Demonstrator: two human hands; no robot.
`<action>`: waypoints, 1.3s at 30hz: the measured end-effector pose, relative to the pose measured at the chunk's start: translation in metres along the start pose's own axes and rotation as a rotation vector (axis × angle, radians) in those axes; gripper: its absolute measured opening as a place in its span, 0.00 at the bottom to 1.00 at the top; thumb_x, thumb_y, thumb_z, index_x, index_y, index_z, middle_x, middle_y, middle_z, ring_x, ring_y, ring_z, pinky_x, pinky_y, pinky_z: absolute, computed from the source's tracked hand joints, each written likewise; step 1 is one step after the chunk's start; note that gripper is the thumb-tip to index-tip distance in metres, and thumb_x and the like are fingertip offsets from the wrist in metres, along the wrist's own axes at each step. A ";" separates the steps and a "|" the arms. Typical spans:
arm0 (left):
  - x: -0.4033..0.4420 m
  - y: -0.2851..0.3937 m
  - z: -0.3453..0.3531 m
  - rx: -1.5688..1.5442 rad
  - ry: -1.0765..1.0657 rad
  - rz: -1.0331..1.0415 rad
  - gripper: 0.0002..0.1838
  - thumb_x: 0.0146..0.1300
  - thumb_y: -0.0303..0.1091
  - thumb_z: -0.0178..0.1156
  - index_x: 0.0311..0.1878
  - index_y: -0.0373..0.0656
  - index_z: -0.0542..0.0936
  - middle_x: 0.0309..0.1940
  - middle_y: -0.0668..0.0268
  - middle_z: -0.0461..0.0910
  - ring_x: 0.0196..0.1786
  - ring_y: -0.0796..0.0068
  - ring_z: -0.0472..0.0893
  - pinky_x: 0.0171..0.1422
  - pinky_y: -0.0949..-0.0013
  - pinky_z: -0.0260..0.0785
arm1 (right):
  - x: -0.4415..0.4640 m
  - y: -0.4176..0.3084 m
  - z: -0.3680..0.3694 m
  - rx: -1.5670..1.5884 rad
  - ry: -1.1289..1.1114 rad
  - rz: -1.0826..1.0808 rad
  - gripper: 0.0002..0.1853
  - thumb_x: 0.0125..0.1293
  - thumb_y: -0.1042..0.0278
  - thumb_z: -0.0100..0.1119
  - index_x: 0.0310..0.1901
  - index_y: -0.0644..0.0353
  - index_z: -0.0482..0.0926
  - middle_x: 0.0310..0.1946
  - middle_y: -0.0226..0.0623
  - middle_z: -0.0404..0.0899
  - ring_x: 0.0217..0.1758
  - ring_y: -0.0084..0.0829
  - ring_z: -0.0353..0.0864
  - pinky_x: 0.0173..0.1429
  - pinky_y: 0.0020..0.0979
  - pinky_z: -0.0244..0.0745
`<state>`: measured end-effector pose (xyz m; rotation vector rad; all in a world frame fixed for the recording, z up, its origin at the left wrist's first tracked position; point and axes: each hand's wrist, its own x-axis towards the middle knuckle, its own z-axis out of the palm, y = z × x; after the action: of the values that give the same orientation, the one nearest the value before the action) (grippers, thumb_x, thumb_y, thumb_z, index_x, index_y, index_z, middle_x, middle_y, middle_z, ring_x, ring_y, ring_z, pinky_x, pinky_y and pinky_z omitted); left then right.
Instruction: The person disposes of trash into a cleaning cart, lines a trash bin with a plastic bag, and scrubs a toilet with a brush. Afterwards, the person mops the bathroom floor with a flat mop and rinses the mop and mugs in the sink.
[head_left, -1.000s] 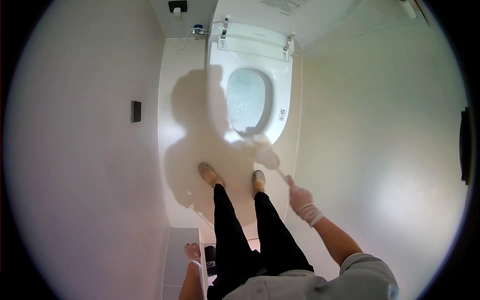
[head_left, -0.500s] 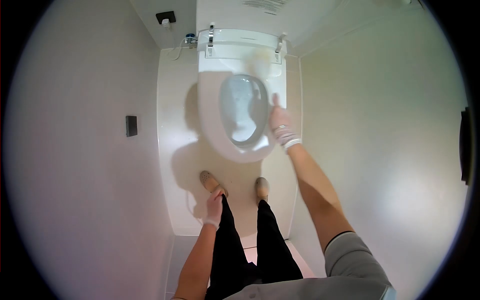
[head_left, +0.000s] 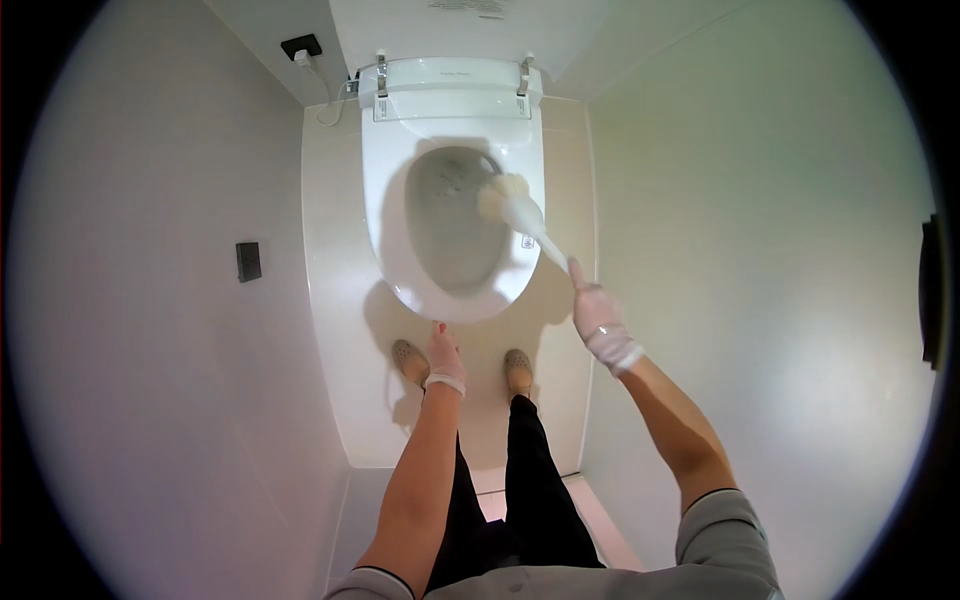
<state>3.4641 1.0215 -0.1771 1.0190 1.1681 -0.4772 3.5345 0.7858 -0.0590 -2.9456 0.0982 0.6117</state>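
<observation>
Probably to stay clear of the toilet (head_left: 452, 308), the right hand (head_left: 597, 316) grips a brush (head_left: 523, 213) by its handle (head_left: 554, 252), bristles (head_left: 506, 190) over the toilet's right rim; near its front, the left hand (head_left: 445, 355) curls loosely, contents unclear.

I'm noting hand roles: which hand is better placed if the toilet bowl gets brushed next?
Probably the right hand: it grips the toilet brush, with the bristles by the toilet bowl. The left hand shows no tool.
</observation>
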 end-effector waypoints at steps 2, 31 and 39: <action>-0.006 0.005 0.004 -0.028 0.039 -0.025 0.26 0.56 0.27 0.45 0.62 0.51 0.68 0.56 0.74 0.65 0.54 0.74 0.66 0.54 0.64 0.57 | -0.038 0.012 -0.011 -0.120 -0.081 -0.035 0.32 0.57 0.74 0.46 0.66 0.54 0.56 0.22 0.43 0.76 0.24 0.43 0.78 0.27 0.42 0.73; -0.207 0.319 0.096 -0.165 -0.832 0.481 0.17 0.58 0.30 0.53 0.49 0.31 0.74 0.48 0.59 0.74 0.52 0.71 0.71 0.54 0.67 0.61 | 0.000 0.018 0.015 1.829 -0.358 0.625 0.15 0.63 0.68 0.50 0.52 0.51 0.69 0.15 0.26 0.60 0.11 0.20 0.57 0.12 0.25 0.53; -0.146 0.433 0.189 -0.022 -0.914 0.577 0.17 0.62 0.34 0.49 0.49 0.31 0.71 0.47 0.55 0.72 0.52 0.66 0.70 0.56 0.64 0.62 | 0.139 -0.095 0.204 0.337 -0.180 0.096 0.27 0.60 0.72 0.46 0.64 0.53 0.59 0.36 0.52 0.79 0.38 0.46 0.80 0.42 0.41 0.74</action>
<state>3.8435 1.0480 0.1394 0.9042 0.0525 -0.3884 3.5901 0.9033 -0.2892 -2.5619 0.2947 0.7850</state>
